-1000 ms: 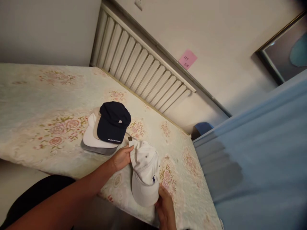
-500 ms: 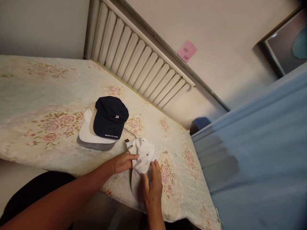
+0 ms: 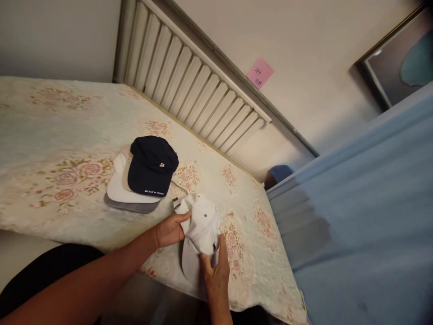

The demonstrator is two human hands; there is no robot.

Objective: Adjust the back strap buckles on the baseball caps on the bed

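Note:
A white baseball cap (image 3: pixel 203 222) with a small dark emblem on its front is between my hands, its brim toward me. My left hand (image 3: pixel 172 229) grips the cap's side, thumb on top and fingers hidden beneath. My right hand (image 3: pixel 216 270) is at the front of the crown, thumb by the brim seam and fingers along the far side, closed around the cap. To the left lies a stack of caps: a navy cap (image 3: pixel 152 164) with white lettering on top, and beige, white (image 3: pixel 123 192) and grey (image 3: pixel 135 206) ones partly hidden below it.
The caps lie on a floral cloth (image 3: pixel 84 140) covering a flat surface. A white radiator (image 3: pixel 189 81) runs along its far edge. On the right hangs a blue curtain (image 3: pixel 365 216). A pink note (image 3: pixel 260 73) and a framed mirror (image 3: pixel 399 63) are on the wall.
The white cap's crown has been turned and filled out, so its dark emblem now shows. My right hand has shifted from the crown's side to near the brim seam.

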